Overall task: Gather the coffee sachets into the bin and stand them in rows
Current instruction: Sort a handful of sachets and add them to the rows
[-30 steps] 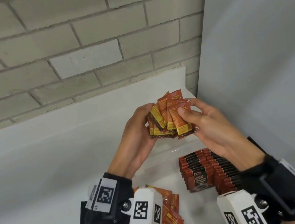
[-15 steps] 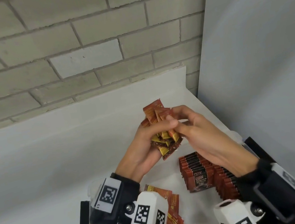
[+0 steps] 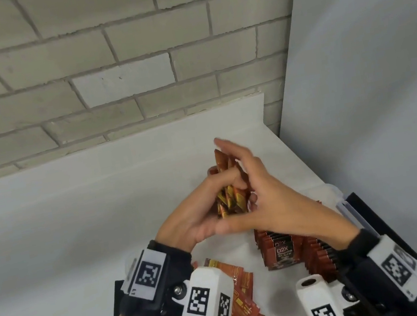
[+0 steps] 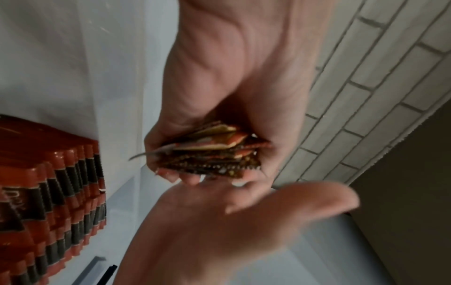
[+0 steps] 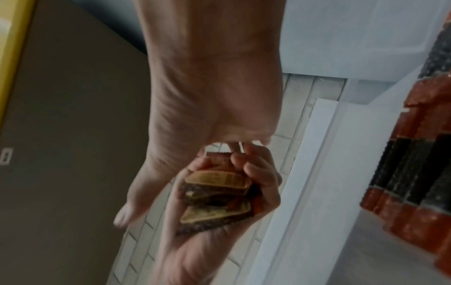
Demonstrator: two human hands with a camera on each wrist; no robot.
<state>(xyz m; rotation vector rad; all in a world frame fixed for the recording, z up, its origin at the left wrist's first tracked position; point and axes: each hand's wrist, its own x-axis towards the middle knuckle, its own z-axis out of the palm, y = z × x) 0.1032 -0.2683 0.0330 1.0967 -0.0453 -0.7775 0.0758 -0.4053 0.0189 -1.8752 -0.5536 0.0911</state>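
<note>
My left hand (image 3: 221, 186) grips a bundle of red and gold coffee sachets (image 3: 231, 192), held upright above the white bin (image 3: 277, 295). Beside the bundle, my right hand (image 3: 249, 176) has its fingers spread and mostly straight against the bundle's right side, holding nothing. In the left wrist view my fingers curl round the bundle (image 4: 209, 152), edge on. The right wrist view shows the same bundle (image 5: 217, 192) in my left palm. Rows of dark red sachets (image 3: 286, 252) stand in the bin's right part. Loose sachets (image 3: 242, 292) lie in a heap at its near left.
A brick wall (image 3: 105, 78) rises behind a white ledge (image 3: 97, 190). A grey panel (image 3: 385, 100) closes the right side. The bin's clear rim (image 3: 338, 192) sits close to that panel. The standing rows also show in the wrist views (image 4: 61, 192) (image 5: 415, 173).
The bundle went from a fanned, face-on spread to a tight edge-on stack and came lower. My right hand let go of its pinch and spread its fingers beside the bundle.
</note>
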